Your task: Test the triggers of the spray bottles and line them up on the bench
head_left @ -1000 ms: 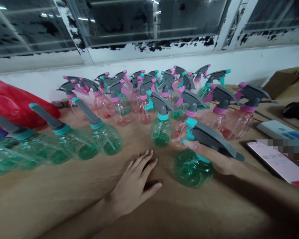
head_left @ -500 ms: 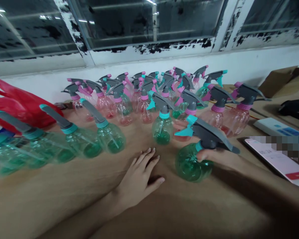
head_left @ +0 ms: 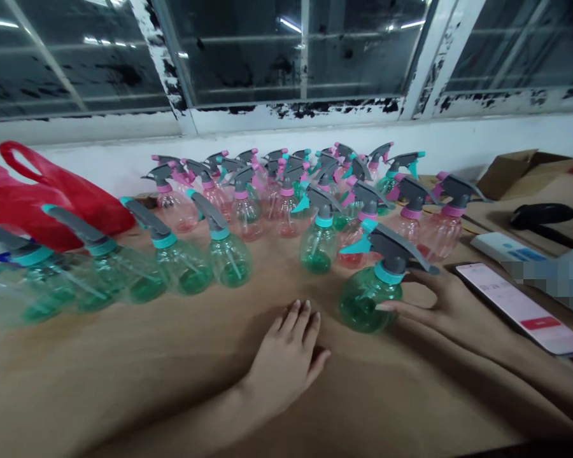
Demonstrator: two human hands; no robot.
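Observation:
A clear green spray bottle (head_left: 363,305) with a turquoise collar, turquoise nozzle and grey sprayer head stands upright on the table. My right hand (head_left: 453,305) is around it from the right, thumb against the body; the other fingers are mostly hidden behind. My left hand (head_left: 286,350) lies flat on the tabletop, fingers stretched out, holding nothing. Just behind the held bottle stands another green spray bottle (head_left: 318,251). To the left, a row of green spray bottles (head_left: 229,261) has sprayer heads pointing away.
Several pink spray bottles (head_left: 248,219), mixed with green ones, crowd the back of the table (head_left: 181,381) by the wall. A red plastic bag (head_left: 76,197) sits at back left. On the right are a phone (head_left: 520,305), a white box (head_left: 510,251) and an open carton (head_left: 516,175).
My right hand has shifted from the bottle's sprayer and neck down to its body. My left hand stays flat on the table. The whole view has shifted slightly.

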